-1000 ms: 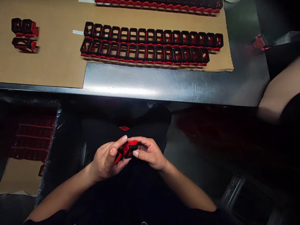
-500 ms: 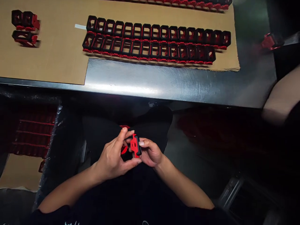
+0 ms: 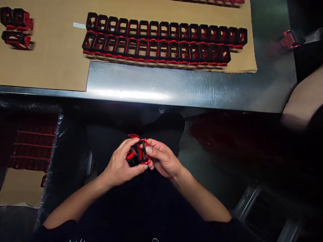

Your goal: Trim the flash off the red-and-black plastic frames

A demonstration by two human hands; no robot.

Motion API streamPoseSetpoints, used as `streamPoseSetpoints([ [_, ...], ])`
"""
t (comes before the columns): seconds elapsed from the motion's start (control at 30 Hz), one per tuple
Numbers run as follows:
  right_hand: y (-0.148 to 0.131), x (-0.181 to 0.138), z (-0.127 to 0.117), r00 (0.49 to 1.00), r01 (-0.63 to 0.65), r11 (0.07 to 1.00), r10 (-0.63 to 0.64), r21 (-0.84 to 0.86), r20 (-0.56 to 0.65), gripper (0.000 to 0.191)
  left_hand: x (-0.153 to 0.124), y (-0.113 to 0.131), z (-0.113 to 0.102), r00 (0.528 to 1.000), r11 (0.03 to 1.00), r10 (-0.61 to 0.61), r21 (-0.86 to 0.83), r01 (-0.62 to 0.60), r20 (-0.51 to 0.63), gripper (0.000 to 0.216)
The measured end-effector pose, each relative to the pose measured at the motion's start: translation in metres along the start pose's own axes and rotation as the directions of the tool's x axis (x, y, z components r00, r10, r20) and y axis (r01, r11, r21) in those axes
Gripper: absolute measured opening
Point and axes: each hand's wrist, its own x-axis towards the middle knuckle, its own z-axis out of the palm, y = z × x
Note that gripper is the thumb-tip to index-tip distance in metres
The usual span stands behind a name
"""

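Over my lap, a red-and-black plastic frame (image 3: 141, 152) is gripped between both hands, its open middle tilted toward me. My left hand (image 3: 120, 164) curls round it, fingertips at the upper edge and thumb at the lower edge. My right hand (image 3: 164, 158) is closed on its right side, thumb on the face and fingers behind. More red and black shows inside my left palm, perhaps a second such part; the fingers partly hide it. A red piece (image 3: 133, 135) lies just beyond my left fingertips.
Two rows of similar red-and-black frames (image 3: 153, 31) stand on cardboard (image 3: 58, 67) over a metal table (image 3: 151, 80). Several more sit at far left. A plastic-lined box (image 3: 51, 161) of red parts is at lower left. At right are another person's arm (image 3: 302, 97) and a red-and-black part (image 3: 291, 38).
The frame has turned from edge-on so its open middle now faces me. My right thumb and fingers have shifted across it. The view has moved slightly.
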Motion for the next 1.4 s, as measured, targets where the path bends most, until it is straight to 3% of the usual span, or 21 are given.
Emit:
streamPoseSetpoints([
  [0.07, -0.005, -0.005, 0.0, 0.996, 0.089, 0.977, -0.088, -0.192, 0.015, 0.031, -0.001, -0.004, -0.002, 0.998, 0.999, 0.045, -0.025, -0.046, -0.034, 0.073],
  [0.1, -0.009, -0.008, 0.0, 0.985, 0.17, 0.921, -0.166, -0.351, 0.042, 0.026, -0.002, -0.005, -0.004, 0.999, 0.996, 0.044, -0.08, -0.045, -0.018, 0.078],
  [0.13, -0.013, -0.011, 0.001, 0.96, 0.273, 0.8, -0.262, -0.534, 0.097, 0.019, -0.002, -0.007, -0.006, 0.999, 0.984, 0.026, -0.177, -0.02, 0.034, 0.082],
  [0.2, -0.022, -0.018, 0.003, 0.863, 0.451, 0.366, -0.41, -0.814, 0.294, 0.014, -0.003, -0.011, -0.009, 0.975, 0.881, -0.011, -0.46, 0.114, 0.221, 0.083],
  [0.27, -0.031, -0.022, 0.007, 0.772, 0.514, -0.053, -0.407, -0.856, 0.489, 0.021, -0.002, -0.013, -0.009, 0.927, 0.672, 0.015, -0.69, 0.268, 0.374, 0.075],
  [0.3, -0.034, -0.024, 0.008, 0.743, 0.522, -0.175, -0.388, -0.835, 0.545, 0.023, -0.002, -0.014, -0.008, 0.917, 0.58, 0.031, -0.754, 0.308, 0.398, 0.069],
  [0.37, -0.038, -0.025, 0.01, 0.71, 0.534, -0.257, -0.381, -0.805, 0.593, 0.023, -0.001, -0.015, -0.004, 0.934, 0.489, 0.019, -0.819, 0.301, 0.356, 0.064],
  [0.43, -0.038, -0.025, 0.01, 0.69, 0.549, -0.188, -0.448, -0.814, 0.569, 0.027, -0.002, -0.015, 0.001, 0.971, 0.506, -0.013, -0.836, 0.214, 0.24, 0.066],
  [0.5, -0.036, -0.026, 0.009, 0.7, 0.535, 0.005, -0.562, -0.845, 0.44, 0.03, -0.006, -0.018, 0.003, 0.994, 0.594, -0.018, -0.798, 0.098, 0.109, 0.073],
  [0.53, -0.034, -0.026, 0.009, 0.736, 0.505, 0.139, -0.585, -0.852, 0.341, 0.03, -0.008, -0.019, 0.004, 0.999, 0.655, -0.004, -0.755, 0.039, 0.048, 0.078],
  [0.6, -0.031, -0.026, 0.012, 0.858, 0.387, 0.406, -0.488, -0.828, 0.162, 0.025, -0.012, -0.023, 0.004, 0.997, 0.78, 0.057, -0.621, -0.078, -0.053, 0.085],
  [0.63, -0.03, -0.025, 0.014, 0.914, 0.309, 0.501, -0.392, -0.808, 0.107, 0.021, -0.014, -0.025, 0.004, 0.991, 0.825, 0.098, -0.549, -0.134, -0.095, 0.086],
  [0.7, -0.026, -0.022, 0.019, 0.972, 0.173, 0.592, -0.23, -0.787, 0.041, 0.016, -0.015, -0.029, 0.004, 0.969, 0.868, 0.182, -0.436, -0.239, -0.167, 0.086],
  [0.83, -0.022, -0.018, 0.025, 0.983, 0.063, 0.642, -0.172, -0.764, -0.064, 0.01, -0.015, -0.032, 0.005, 0.932, 0.894, 0.289, -0.287, -0.345, -0.22, 0.087],
  [0.97, -0.022, -0.019, 0.023, 0.985, 0.068, 0.68, -0.163, -0.73, -0.061, 0.013, -0.016, -0.033, 0.005, 0.912, 0.893, 0.354, -0.213, -0.395, -0.208, 0.092],
  [1.3, -0.017, -0.016, 0.027, 0.961, 0.077, 0.629, -0.254, -0.774, -0.111, 0.009, -0.009, -0.026, 0.001, 0.855, 0.878, 0.468, 0.008, -0.478, -0.223, 0.089],
  [1.4, -0.02, -0.017, 0.028, 0.958, 0.097, 0.603, -0.273, -0.792, -0.091, 0.012, -0.01, -0.027, 0.0, 0.855, 0.884, 0.451, -0.005, -0.468, -0.256, 0.088],
])
